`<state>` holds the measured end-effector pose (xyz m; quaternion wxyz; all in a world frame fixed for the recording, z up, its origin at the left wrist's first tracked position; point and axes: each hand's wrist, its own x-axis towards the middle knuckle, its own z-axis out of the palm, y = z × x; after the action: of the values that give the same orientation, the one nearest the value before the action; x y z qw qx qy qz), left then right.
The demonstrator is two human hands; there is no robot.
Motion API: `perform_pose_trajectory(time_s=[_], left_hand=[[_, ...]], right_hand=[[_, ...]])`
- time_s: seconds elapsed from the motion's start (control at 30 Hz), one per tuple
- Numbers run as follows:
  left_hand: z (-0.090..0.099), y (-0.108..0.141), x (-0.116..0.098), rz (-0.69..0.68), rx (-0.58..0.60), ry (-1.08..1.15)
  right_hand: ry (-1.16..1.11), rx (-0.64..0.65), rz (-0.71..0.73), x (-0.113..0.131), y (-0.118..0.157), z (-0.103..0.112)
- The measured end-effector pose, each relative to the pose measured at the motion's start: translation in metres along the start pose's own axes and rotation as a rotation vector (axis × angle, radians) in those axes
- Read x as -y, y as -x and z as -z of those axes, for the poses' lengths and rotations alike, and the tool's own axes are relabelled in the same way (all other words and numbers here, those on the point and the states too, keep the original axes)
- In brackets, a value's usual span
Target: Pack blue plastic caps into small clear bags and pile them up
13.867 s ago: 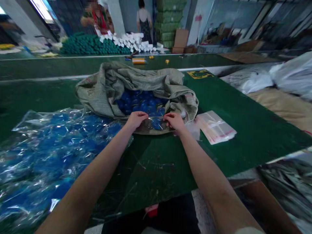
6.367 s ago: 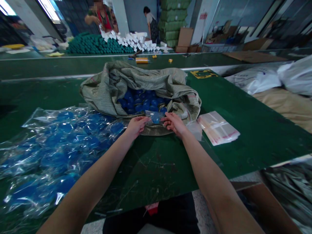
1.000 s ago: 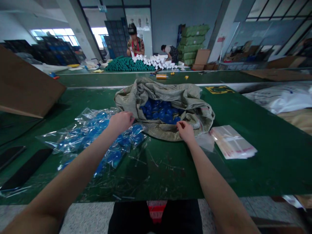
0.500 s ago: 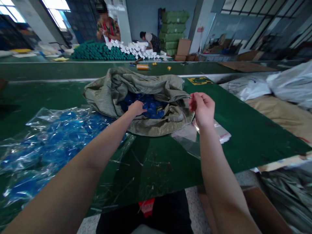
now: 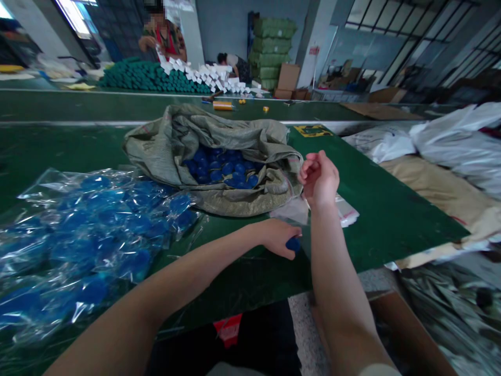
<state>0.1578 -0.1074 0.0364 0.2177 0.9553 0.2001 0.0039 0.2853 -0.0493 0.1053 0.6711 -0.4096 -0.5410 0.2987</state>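
My left hand [image 5: 278, 237] is closed around a blue ball [image 5: 293, 243], low over the green table's near part. To its upper right, my right hand [image 5: 320, 177] is raised beside the sack's right edge, its fingers curled; whether something thin is pinched in them I cannot make out. A grey-green woven sack [image 5: 235, 204] lies with its mouth open, showing many blue balls [image 5: 228, 168] inside. Clear plastic bags [image 5: 289, 210] lie flat below my right hand, partly behind the wrist. Blue items in clear bags [image 5: 105, 214] are heaped on the left.
Past the table [image 5: 391, 209] runs a second bench with green rolls [image 5: 144, 75], white pieces [image 5: 219, 77] and an orange tape roll [image 5: 223, 105]. Two people are behind it. White sacks [image 5: 457, 136] stand at the right. An open carton [image 5: 407, 329] is below, lower right.
My left hand has come out of the sack and moved right and nearer, with a blue ball in it. My right hand stays beside the sack, turned slightly. The view has shifted a little.
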Motion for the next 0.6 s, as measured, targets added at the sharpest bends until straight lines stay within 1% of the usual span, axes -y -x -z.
perform_pose_trajectory(time_s=[0.03,0.1,0.13,0.2,0.23,0.27,0.3,0.33,0.37,0.43,0.47,0.53,0.6], left_hand=[[0.0,-0.001,0.0,0.015,-0.013,-0.041],[0.003,0.005,0.003,0.047,-0.032,-0.072],[0.005,0.011,0.006,0.065,-0.036,-0.07],[0.011,0.028,0.012,0.111,-0.059,-0.047],[0.014,0.038,0.016,0.145,-0.08,-0.034],[0.018,0.049,0.02,0.191,-0.107,-0.027],[0.021,0.059,0.025,0.249,-0.133,-0.029],[0.023,0.07,0.029,0.317,-0.156,-0.045],[0.025,0.08,0.034,0.383,-0.169,-0.071],[0.029,0.097,0.041,0.496,-0.174,-0.129],[0.03,0.103,0.044,0.538,-0.177,-0.15],[0.033,0.113,0.047,0.599,-0.21,-0.169],[0.036,0.119,0.05,0.635,-0.294,-0.139]], right_hand=[[0.038,0.016,-0.006,0.004,0.005,0.008],[0.189,0.101,-0.038,0.011,0.023,0.029],[0.309,0.185,-0.067,0.012,0.035,0.042],[0.617,0.412,-0.121,0.009,0.066,0.069],[0.736,0.532,-0.138,0.005,0.083,0.081],[0.816,0.611,-0.131,-0.001,0.101,0.092],[0.873,0.646,-0.118,-0.008,0.118,0.101],[0.907,0.641,-0.101,-0.014,0.133,0.108],[0.924,0.599,-0.083,-0.019,0.145,0.112],[0.924,0.52,-0.057,-0.023,0.162,0.115],[0.911,0.477,-0.053,-0.022,0.165,0.113],[0.852,0.391,-0.066,-0.015,0.163,0.104],[0.73,0.321,-0.12,-0.006,0.152,0.09]])
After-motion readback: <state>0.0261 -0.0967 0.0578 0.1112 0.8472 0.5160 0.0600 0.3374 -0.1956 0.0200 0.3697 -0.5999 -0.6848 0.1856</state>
